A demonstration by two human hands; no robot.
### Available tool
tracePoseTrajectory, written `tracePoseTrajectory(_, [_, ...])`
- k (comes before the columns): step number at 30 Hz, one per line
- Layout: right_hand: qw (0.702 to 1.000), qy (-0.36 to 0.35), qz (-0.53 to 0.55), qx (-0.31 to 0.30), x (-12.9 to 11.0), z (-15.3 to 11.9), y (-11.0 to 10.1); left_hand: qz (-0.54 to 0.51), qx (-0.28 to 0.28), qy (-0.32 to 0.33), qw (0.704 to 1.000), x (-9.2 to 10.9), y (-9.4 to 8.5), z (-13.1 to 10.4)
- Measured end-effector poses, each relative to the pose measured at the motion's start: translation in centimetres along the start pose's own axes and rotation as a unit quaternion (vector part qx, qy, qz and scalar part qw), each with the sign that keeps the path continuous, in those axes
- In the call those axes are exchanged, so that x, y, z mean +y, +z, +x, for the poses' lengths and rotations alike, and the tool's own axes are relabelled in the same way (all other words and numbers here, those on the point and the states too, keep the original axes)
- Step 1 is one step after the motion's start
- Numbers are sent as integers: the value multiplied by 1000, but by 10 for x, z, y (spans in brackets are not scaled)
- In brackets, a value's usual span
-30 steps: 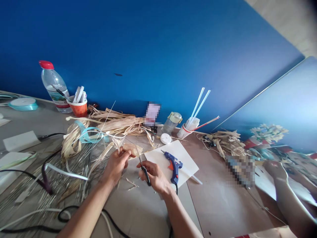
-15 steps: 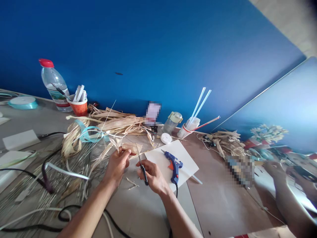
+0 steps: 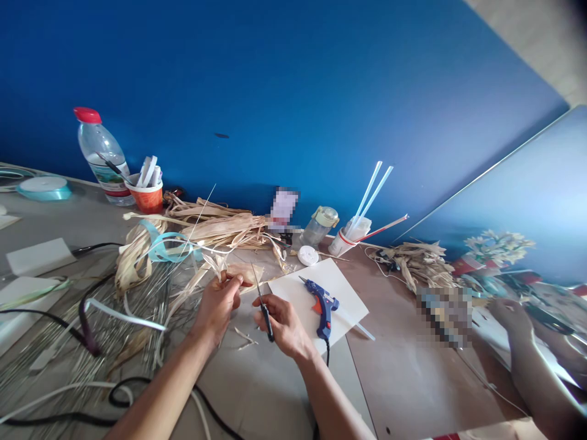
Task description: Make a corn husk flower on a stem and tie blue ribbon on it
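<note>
My left hand (image 3: 222,300) pinches a piece of pale dried husk (image 3: 242,273) that fans out past the fingertips. Black scissors (image 3: 265,315) are in my right hand (image 3: 282,324), their blades pointing up and away, close to the right side of the husk piece. A blue glue gun (image 3: 324,305) lies on a white sheet (image 3: 346,290) just right of my right hand. Small husk scraps (image 3: 245,338) rest on the table between my forearms. Behind my left hand lies a pile of long dried husks (image 3: 224,227).
Thin wires (image 3: 147,305) and black and white cords spread over the left side. A bottle (image 3: 103,159), a red cup (image 3: 147,197), a jar (image 3: 320,225) and a cup of glue sticks (image 3: 343,239) line the wall. At right, another person's hands (image 3: 511,318) hold scissors.
My hands, the husk piece and my scissors look almost unmoved. The other person's hands and scissors at the far right have shifted slightly.
</note>
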State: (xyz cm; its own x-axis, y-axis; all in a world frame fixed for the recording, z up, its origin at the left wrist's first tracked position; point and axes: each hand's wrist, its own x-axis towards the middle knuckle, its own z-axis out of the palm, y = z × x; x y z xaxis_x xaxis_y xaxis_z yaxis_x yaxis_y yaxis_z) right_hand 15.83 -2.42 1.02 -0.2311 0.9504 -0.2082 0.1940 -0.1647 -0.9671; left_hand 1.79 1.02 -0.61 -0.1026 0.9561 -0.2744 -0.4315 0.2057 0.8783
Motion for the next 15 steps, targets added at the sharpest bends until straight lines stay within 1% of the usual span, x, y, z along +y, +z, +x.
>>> tracePoseTrajectory(6, [1000,2,8,5,-2,-1,1,9,-2,-5,1000,1,1,0])
tracePoseTrajectory(15, [1000,-8,-11,1,4,0,-2,36,9,7,999,-3,-3,5])
